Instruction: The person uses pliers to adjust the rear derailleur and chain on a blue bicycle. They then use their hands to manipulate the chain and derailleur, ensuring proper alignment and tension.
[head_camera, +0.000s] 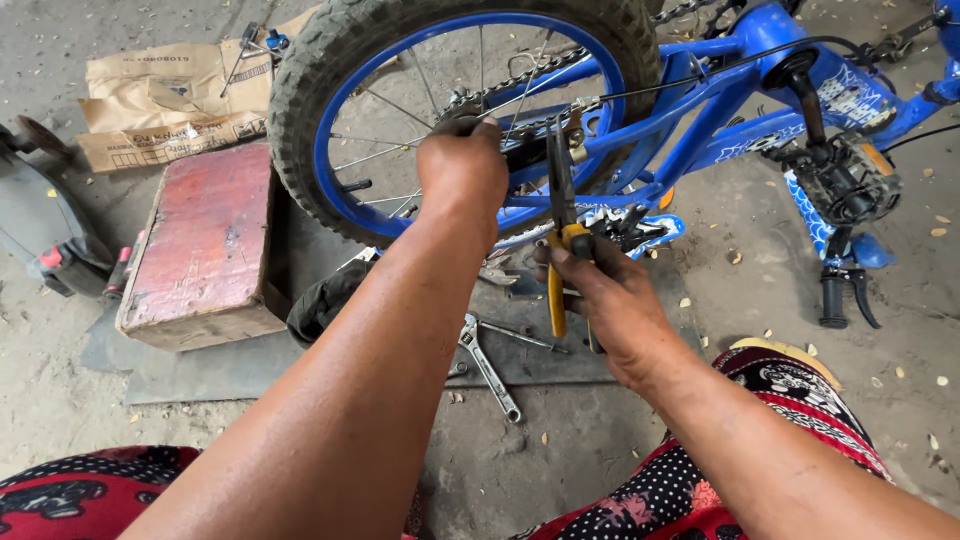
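A small blue bicycle (700, 95) lies upside down in front of me, its rear wheel (300, 95) with a knobby black tyre and blue rim at centre. My left hand (462, 170) reaches in to the wheel's hub and grips something there, by the chain (500, 85). Yellow-handled pliers (560, 240) are in my right hand (610, 300), jaws pointing up at the frame near the axle. What the jaws bite on is hidden.
A worn red wooden block (205, 245) sits left of the wheel on a dark mat (200, 370). Wrenches (490, 365) lie on the mat below my hands. Brown paper bags (165, 100) lie behind. A pedal (845, 180) and a black handlebar grip (835, 300) sit at right.
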